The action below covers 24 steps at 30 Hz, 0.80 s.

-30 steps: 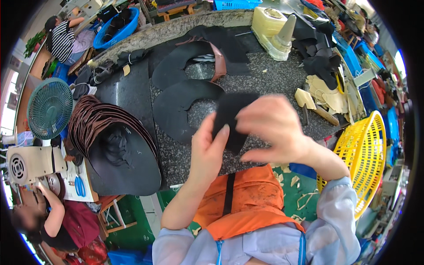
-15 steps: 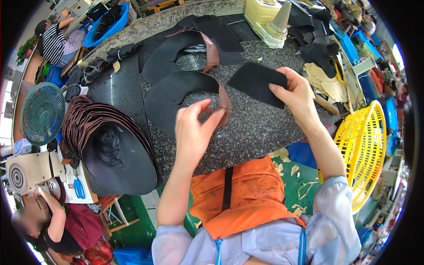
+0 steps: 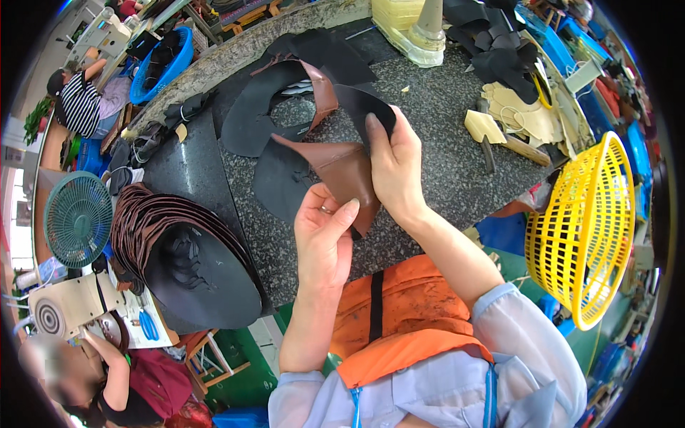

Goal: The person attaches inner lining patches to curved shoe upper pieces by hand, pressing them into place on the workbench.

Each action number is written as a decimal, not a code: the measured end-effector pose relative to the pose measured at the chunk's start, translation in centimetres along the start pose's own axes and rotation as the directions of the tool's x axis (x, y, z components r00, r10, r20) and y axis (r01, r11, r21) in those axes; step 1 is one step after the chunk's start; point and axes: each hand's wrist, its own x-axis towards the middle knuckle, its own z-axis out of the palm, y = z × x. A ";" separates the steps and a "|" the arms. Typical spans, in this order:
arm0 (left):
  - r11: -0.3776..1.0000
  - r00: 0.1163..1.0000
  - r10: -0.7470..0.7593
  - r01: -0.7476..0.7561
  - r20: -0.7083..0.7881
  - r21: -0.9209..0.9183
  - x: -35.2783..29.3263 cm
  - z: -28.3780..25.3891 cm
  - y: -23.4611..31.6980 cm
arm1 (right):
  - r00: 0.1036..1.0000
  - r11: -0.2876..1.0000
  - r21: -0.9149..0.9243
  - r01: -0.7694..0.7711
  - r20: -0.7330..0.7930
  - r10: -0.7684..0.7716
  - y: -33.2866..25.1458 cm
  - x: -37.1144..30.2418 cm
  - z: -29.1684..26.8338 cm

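Note:
A curved black leather piece with a brown underside [image 3: 339,167] is partly lifted off the stone slab [image 3: 442,150]. My left hand [image 3: 325,235] pinches its near brown end between thumb and fingers. My right hand [image 3: 396,167] grips a flat black leather piece [image 3: 362,105], its thumb on top, close beside the raised brown flap. Behind them lies a second curved black leather piece [image 3: 246,114], with its brown end folded over. My right fingers hide part of the black piece.
Left stands a thick stack of curved leather pieces [image 3: 203,278], near a green fan [image 3: 78,217]. A yellow basket [image 3: 581,228] is at right. Beige scraps [image 3: 524,121] and a wooden-handled tool [image 3: 526,151] lie at back right, beyond them a cone [image 3: 428,28]. Co-workers sit at left.
My right hand has moved left with the black piece, up to the near curved piece. My left hand has taken hold of that piece's end, lifting and turning its brown side up.

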 end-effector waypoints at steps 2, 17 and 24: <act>0.995 0.999 -0.039 0.037 -0.022 -0.093 -0.2 1.5 0.4 | 1.000 1.000 -0.011 -0.011 0.004 0.011 0.1 0.2 0.5; 0.896 0.947 0.289 -0.217 -0.140 0.387 -4.7 -0.5 3.0 | 0.957 0.728 -0.623 0.287 0.156 -0.244 -2.3 1.9 -8.5; -0.408 0.621 0.456 -0.491 0.638 0.770 -4.0 -0.1 0.9 | 0.407 0.653 -0.541 0.529 0.838 0.364 -7.2 -2.0 -11.9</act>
